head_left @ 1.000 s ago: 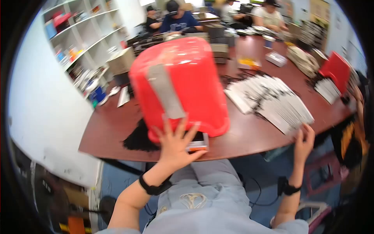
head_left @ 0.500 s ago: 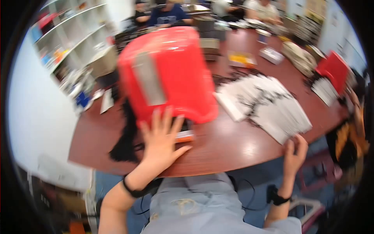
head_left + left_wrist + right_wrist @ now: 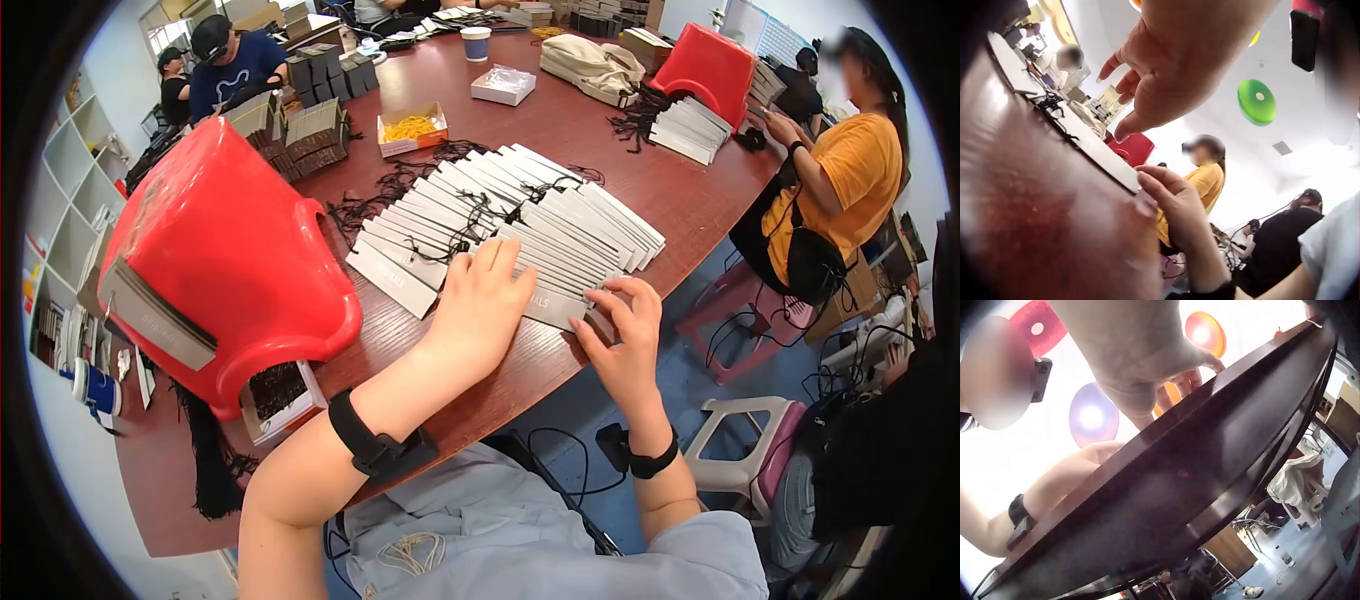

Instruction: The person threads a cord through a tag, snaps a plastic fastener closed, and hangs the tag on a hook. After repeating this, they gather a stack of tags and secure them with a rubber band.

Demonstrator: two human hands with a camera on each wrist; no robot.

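Long grey card tags with black cords lie overlapped in a fan on the brown table, some with white lettering. In the head view my left hand reaches over their near side, fingertips at the middle of the fan. The left wrist view shows this hand palm-down with its fingers bent a little. At the near right ends of the tags is my right hand, its thumb and forefinger apart and touching the edge. The right wrist view shows that hand at the table edge, the tags hidden.
On the left an upturned red plastic stool stands over a box, with black cords beside it. Beyond the fan are a box of yellow bands, a white box and a paper cup. A person in orange sits right.
My left hand has left the red stool and moved right onto the tags. The right hand stays at the tags' near ends. The head view has turned right.
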